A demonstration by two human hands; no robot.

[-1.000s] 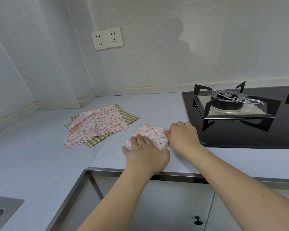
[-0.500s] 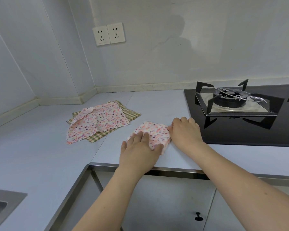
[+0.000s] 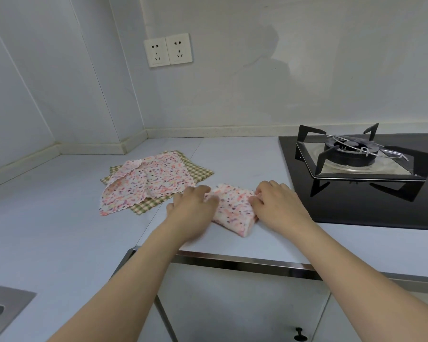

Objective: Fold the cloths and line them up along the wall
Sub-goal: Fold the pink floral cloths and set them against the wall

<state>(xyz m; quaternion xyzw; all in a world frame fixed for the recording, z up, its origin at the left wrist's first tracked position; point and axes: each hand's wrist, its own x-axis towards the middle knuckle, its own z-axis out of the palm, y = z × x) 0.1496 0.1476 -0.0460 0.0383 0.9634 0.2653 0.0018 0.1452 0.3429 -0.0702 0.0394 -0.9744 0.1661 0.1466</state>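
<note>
A small folded pink speckled cloth lies on the pale countertop near its front edge. My left hand holds the cloth's left end with curled, blurred fingers. My right hand pinches its right end. To the left lies an unfolded pink speckled cloth spread over a green checked cloth, both flat and apart from my hands.
A black gas hob with a burner and pan support sits right of the folded cloth. The wall with two sockets runs behind. A sink corner shows at lower left; a cabinet door knob is below.
My left hand slid off the top of the folded cloth to its left end. The right hand stayed at the right end. The camera view shifted slightly.
</note>
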